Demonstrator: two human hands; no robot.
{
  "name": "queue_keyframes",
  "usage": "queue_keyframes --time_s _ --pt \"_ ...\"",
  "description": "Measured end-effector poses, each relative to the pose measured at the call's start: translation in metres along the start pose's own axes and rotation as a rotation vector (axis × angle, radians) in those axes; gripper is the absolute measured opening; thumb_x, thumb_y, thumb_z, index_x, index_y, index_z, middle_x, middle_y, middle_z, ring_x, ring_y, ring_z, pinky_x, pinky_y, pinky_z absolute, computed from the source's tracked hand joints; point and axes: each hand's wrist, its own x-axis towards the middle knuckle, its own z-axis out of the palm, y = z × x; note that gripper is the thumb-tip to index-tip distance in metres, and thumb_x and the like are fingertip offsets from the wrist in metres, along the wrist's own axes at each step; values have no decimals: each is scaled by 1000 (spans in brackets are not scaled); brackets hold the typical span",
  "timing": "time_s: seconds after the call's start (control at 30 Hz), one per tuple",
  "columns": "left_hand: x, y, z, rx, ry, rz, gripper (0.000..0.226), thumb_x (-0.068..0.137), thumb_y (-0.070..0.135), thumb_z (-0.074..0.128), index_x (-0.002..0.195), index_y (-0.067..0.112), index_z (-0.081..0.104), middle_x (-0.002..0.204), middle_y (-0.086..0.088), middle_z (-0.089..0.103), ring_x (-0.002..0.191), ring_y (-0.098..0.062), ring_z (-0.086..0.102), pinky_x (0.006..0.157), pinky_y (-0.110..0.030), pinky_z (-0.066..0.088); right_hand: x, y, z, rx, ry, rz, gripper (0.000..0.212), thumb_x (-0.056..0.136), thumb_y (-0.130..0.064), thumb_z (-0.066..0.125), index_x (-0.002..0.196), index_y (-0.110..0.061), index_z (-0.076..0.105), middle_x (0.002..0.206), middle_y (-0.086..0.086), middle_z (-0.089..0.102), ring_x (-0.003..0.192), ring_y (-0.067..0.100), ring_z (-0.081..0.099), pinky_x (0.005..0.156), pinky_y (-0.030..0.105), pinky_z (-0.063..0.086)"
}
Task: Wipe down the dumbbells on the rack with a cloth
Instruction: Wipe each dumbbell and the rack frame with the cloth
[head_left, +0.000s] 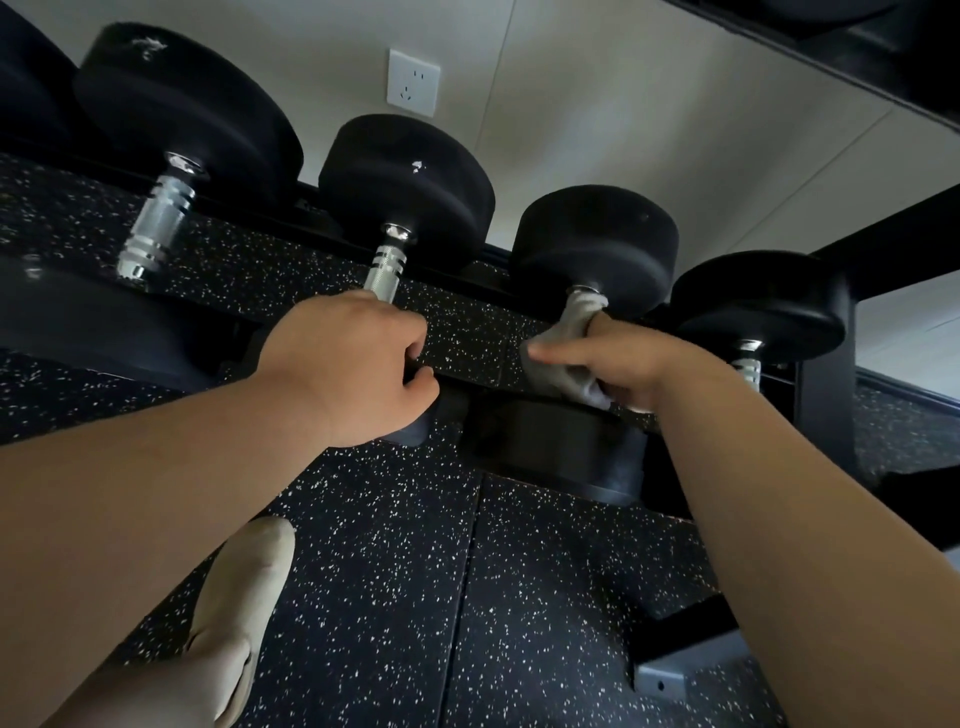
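Note:
Several black dumbbells with knurled chrome handles lie side by side on a low black rack (826, 405). My left hand (348, 364) grips the handle of the second dumbbell (405, 176) near its front end. My right hand (618, 364) holds a grey cloth (571, 332) wrapped around the handle of the third dumbbell (597, 244). The cloth covers most of that handle, up to the rear head. The front heads of both dumbbells sit partly hidden beneath my hands.
A larger dumbbell (182, 104) lies to the left and a smaller one (763, 306) to the right. A white wall socket (413, 83) is behind the rack. Speckled black rubber floor (415, 571) lies below, with my beige shoe (244, 597) on it.

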Motion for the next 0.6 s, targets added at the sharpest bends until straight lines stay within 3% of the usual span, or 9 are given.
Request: queue_keyframes --time_s 0.07,0.1,0.17,0.23,0.33,0.43,0.53,0.6 --pt "0 -1 0 9 6 12 28 82 57 51 81 33 66 72 13 56 76 -12 55 60 -28 40 -5 6 -7 -98 -79 -6 109 59 -38 92 152 -20 38 137 11 62 121 31 65 102 51 54" --pt "0 -1 0 9 11 16 26 82 56 54 82 33 66 72 13 56 75 -12 54 60 -28 39 -7 7 -8 -239 -67 -4 105 62 -34 89 152 -20 37 138 11 61 122 32 64 102 50 53" --pt "0 -2 0 10 5 15 29 82 58 49 82 34 65 72 13 56 76 -11 55 59 -28 38 -7 0 -7 -473 102 -23 76 76 -38 83 142 -17 50 131 10 65 117 31 65 98 42 54" --pt "0 -1 1 8 -10 7 37 79 63 38 82 36 63 73 13 56 76 -11 56 60 -28 38 -1 -13 -2 -552 260 -52 49 93 -44 70 130 -13 61 121 10 68 112 30 66 88 33 50" --pt "1 0 0 5 -16 -1 38 79 64 36 84 37 62 76 13 56 77 -12 57 62 -29 40 0 -33 5 -679 364 -2 51 108 -47 39 131 -6 59 124 15 66 115 32 62 89 31 45" --pt "0 0 0 10 -18 6 26 83 59 51 86 36 65 78 11 57 78 -13 56 63 -30 38 1 -40 7 -557 351 10 45 111 -36 35 137 -4 54 131 13 60 123 28 58 92 29 41" --pt "0 -1 1 12 -2 8 33 81 61 43 84 36 64 76 12 57 77 -13 57 61 -29 39 -4 -34 10 -418 247 38 30 108 -23 47 132 -6 53 137 11 57 124 21 56 86 16 36" --pt "0 -1 2 9 1 9 36 78 61 39 82 35 64 74 13 58 77 -13 58 60 -29 42 -9 -20 12 -281 163 59 19 100 -23 63 117 -15 62 129 10 67 114 23 66 93 27 51"
